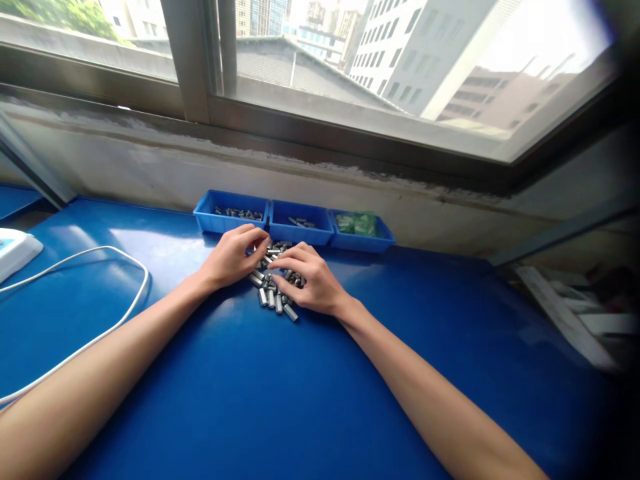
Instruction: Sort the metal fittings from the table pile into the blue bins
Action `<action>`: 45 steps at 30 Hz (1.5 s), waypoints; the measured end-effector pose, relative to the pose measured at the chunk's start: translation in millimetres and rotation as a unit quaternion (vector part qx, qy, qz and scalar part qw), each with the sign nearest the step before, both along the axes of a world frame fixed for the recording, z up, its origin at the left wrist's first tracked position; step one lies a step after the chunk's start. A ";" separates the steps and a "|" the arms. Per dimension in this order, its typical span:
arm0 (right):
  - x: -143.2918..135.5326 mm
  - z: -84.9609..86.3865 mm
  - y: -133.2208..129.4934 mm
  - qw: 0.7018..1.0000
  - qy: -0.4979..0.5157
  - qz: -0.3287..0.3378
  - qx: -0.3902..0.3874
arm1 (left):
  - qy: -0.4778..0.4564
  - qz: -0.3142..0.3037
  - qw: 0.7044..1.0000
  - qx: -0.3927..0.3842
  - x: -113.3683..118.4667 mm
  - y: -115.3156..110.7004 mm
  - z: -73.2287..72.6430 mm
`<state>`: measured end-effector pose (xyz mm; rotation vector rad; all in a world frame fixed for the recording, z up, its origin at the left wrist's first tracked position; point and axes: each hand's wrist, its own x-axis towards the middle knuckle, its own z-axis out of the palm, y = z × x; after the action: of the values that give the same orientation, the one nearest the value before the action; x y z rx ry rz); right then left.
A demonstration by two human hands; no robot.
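A loose pile of short silvery metal hex standoffs [279, 304] lies on the blue table, in front of the bins. At the pile's left edge is my left hand [236, 253], its thumb and index fingertips brought together in a pinch. Whatever may be between those fingertips is too small to make out. From the right, my right hand [316, 279] reaches over the pile. Its thumb and forefinger are apart, with standoffs showing in the gap, and its other fingers hide part of the pile.
Behind the pile stand three joined blue bins: a left bin [206, 220] with small metal parts, a middle bin [323, 235] with a few pieces, and a right bin [373, 245] with green packets. A white cable [131, 310] loops at left near a white device [17, 252]. Windows rise behind.
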<state>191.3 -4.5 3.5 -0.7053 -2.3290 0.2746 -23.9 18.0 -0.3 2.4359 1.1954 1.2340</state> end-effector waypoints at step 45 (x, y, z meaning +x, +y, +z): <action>1.3 -6.9 12.3 0.908 0.280 -0.036 -0.309 | 0.177 -0.091 0.956 0.215 5.9 -8.2 3.3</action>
<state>192.6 7.8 -3.3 -0.8636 -1.6466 1.0647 -17.9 9.8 3.0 3.1099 0.8030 1.1313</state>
